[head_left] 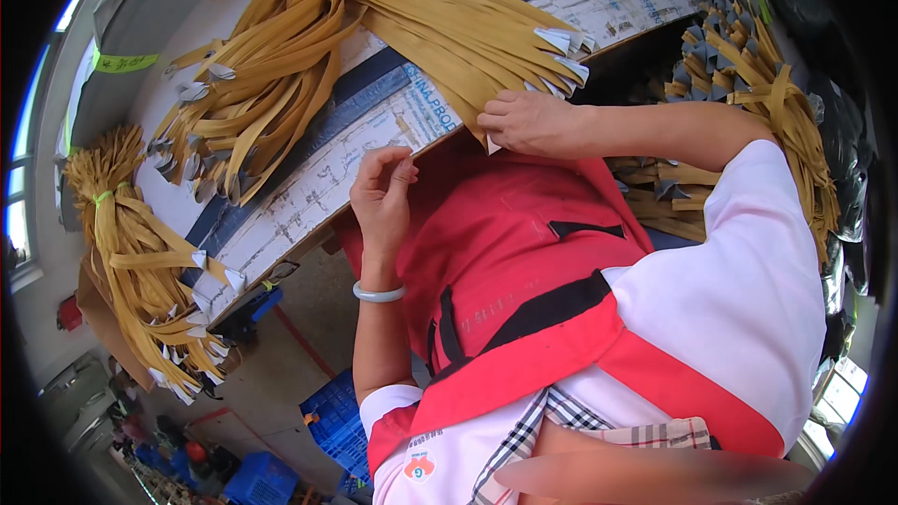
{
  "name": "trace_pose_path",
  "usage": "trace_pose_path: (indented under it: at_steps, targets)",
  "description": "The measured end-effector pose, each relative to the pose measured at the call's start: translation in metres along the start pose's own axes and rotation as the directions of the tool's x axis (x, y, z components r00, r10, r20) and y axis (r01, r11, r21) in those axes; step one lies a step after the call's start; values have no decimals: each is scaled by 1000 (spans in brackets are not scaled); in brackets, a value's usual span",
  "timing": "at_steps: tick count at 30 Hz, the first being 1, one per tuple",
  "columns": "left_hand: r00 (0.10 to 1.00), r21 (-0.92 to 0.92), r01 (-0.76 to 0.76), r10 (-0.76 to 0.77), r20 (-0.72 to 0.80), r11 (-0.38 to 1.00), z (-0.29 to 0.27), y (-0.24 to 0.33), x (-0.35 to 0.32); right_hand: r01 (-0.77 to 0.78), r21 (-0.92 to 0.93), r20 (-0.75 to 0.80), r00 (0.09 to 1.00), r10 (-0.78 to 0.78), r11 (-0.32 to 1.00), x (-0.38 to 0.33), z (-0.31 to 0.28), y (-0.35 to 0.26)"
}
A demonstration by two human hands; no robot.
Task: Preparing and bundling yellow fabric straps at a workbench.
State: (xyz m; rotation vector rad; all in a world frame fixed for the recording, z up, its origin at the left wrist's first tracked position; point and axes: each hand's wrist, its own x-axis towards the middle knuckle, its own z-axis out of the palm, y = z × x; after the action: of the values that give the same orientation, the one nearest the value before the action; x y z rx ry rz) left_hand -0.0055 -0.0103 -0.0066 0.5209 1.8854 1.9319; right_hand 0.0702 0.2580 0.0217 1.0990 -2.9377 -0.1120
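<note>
My right hand (531,123) is closed at the near corner of a fanned bundle of flat mustard-yellow straps (458,23), its fingers curled on a strap end. A small white tip (493,144) shows just below those fingers. My left hand (383,194), with a pale bangle (378,294) on the wrist, is held up by the table's front edge, apart from the straps. Its fingers are curled toward the thumb; anything pinched there is too small to make out. Grey and white tips finish many straps.
More yellow strap bundles lie on the white worktable (290,210): a looped heap (281,84) and a tied bunch (126,224) hanging over its left end. Further straps (781,103) are stacked at the right. Blue crates (337,421) stand on the floor below left.
</note>
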Motion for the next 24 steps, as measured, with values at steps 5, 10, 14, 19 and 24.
trace_pose_path:
  at_steps: [5,10,14,19,24]
  targets:
    - [982,-112,-119,134,132,987,36,24,-11,-111,993,100,973,209,41,26,-43,-5]
    - [939,13,-334,331,98,943,20,30,-2,-28,949,125,949,291,-315,44,-50,-14]
    - [992,-292,-97,117,50,952,19,37,-8,0,937,140,916,375,-350,57,-50,-19]
    - [998,-444,-53,32,-55,894,17,22,-4,7,927,159,899,408,-376,71,-44,-20]
    - [1000,-479,-14,10,-12,878,15,17,-6,-8,932,163,902,400,-362,69,-36,-24]
